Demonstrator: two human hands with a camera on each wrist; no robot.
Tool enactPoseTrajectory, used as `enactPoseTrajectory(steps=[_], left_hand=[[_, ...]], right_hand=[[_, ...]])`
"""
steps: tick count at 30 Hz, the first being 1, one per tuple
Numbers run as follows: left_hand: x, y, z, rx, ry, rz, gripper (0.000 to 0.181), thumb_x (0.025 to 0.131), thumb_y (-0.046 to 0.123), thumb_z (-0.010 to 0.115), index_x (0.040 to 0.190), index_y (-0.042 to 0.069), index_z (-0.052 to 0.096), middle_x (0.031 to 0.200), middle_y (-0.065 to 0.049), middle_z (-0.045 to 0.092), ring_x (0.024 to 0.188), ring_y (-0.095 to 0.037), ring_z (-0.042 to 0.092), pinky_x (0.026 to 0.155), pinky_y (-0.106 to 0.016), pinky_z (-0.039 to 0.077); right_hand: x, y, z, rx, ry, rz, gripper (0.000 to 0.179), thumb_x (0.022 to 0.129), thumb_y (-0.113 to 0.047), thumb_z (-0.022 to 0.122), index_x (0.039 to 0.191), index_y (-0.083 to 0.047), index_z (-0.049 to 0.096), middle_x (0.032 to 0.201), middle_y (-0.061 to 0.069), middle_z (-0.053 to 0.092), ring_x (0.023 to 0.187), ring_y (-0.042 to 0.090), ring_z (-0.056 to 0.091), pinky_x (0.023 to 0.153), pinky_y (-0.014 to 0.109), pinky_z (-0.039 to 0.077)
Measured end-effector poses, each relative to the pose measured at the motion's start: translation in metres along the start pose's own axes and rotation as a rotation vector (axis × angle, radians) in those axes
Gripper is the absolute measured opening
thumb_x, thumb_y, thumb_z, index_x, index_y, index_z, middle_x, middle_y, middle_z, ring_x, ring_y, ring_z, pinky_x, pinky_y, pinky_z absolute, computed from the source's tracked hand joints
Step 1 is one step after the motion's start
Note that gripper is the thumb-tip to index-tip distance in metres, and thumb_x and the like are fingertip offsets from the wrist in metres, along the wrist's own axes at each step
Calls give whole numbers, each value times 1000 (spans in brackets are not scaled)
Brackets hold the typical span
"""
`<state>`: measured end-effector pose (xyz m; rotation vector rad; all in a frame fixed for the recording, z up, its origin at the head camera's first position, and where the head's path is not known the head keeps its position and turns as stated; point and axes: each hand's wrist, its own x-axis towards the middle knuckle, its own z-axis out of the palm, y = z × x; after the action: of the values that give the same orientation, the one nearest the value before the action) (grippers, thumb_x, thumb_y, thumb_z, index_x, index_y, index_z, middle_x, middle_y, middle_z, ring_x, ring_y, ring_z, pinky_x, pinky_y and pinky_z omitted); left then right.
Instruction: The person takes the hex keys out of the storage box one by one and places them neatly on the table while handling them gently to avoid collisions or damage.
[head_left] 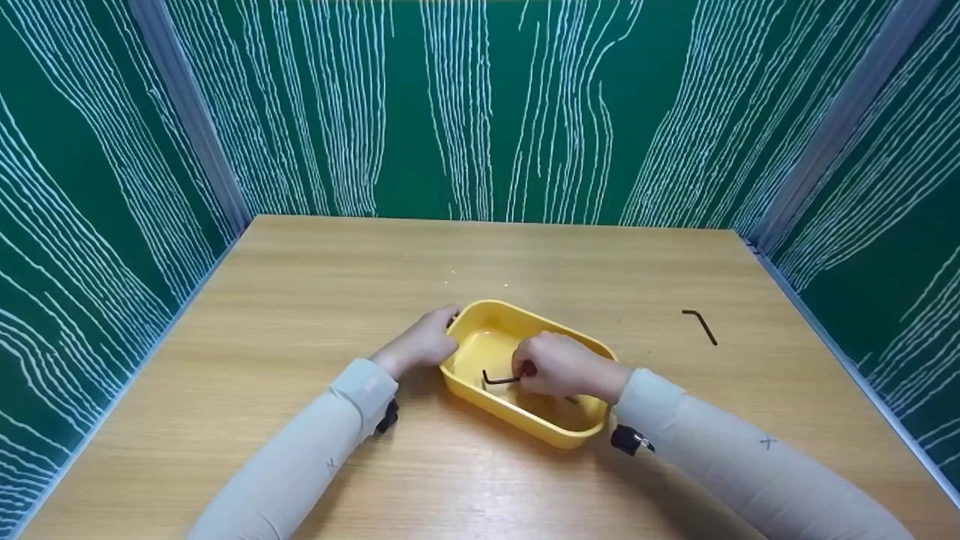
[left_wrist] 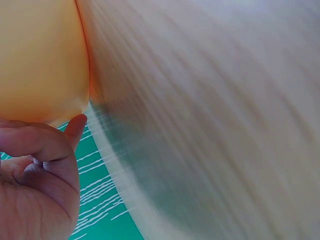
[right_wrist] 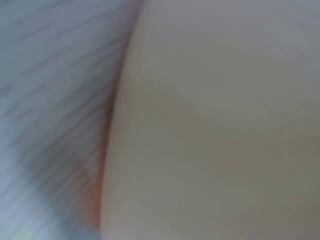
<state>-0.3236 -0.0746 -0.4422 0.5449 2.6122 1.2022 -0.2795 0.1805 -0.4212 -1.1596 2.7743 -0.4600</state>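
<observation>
One yellow bin [head_left: 504, 412], left hand [head_left: 427, 339] with grip clamped on its end, right hand [head_left: 562, 365] pinching one black hex key [head_left: 501, 381] inside, second key [head_left: 703, 328] apart on tabletop [head_left: 337, 285]

Green walls [head_left: 405, 112] streaked in wavy white across the top and sides of the frame, grey corner posts [head_left: 189, 105] at upper left and right, wood-grain tabletop [head_left: 337, 270] below, light glinting at bottom centre.
</observation>
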Motion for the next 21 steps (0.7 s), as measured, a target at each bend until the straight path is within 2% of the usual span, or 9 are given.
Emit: enactPoseTrajectory(steps=[10, 21], left_hand=[[0, 0, 0, -1, -7, 7, 49, 88, -9, 52, 136, 0, 61, 112, -13, 69, 97, -21, 61, 95, -40, 57], [1, 0, 1, -6, -11, -10, 53, 90, -9, 52, 142, 1, 59, 117, -13, 69, 101, -22, 63, 99, -42, 57]], right_hand=[[-7, 11, -4, 41, 53, -83, 6, 91, 0, 75, 88, -5, 75, 82, 3, 71, 73, 7, 55, 69, 24, 51], [-11, 14, -5, 53, 37, -82, 8, 92, 4, 72, 90, -3, 76, 85, 5, 73, 76, 8, 59, 71, 25, 54]])
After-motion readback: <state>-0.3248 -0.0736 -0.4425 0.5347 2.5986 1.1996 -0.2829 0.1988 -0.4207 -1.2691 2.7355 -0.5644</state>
